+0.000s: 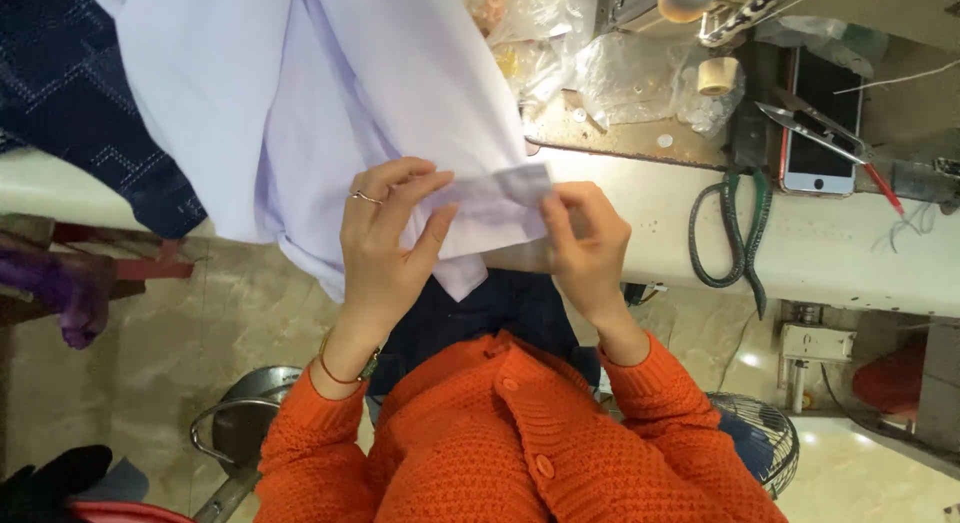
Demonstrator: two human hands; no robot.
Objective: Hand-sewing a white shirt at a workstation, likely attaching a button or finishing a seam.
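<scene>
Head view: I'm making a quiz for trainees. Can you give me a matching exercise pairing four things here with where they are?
Things:
1. pale fabric piece
2. phone
3. green-handled scissors
4. tape roll

Places:
A. hanging over the table's front edge
B. pinched between left hand and right hand
C. beside clear plastic bags
D. flat under thread snips

Pairs: 1-B, 2-D, 3-A, 4-C

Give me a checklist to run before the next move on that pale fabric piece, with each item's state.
1. Left hand grips the pale lilac fabric: ok.
2. Right hand pinches the small folded piece: ok.
3. Folded edge lies flat and even: cannot tell, fingers cover it.
4. Thread snips off the fabric, lying on the phone: ok.
5. Green-handled shears within reach on the white table: ok.
6. Bulk of fabric supported: not ok, part hangs off the table.
</scene>
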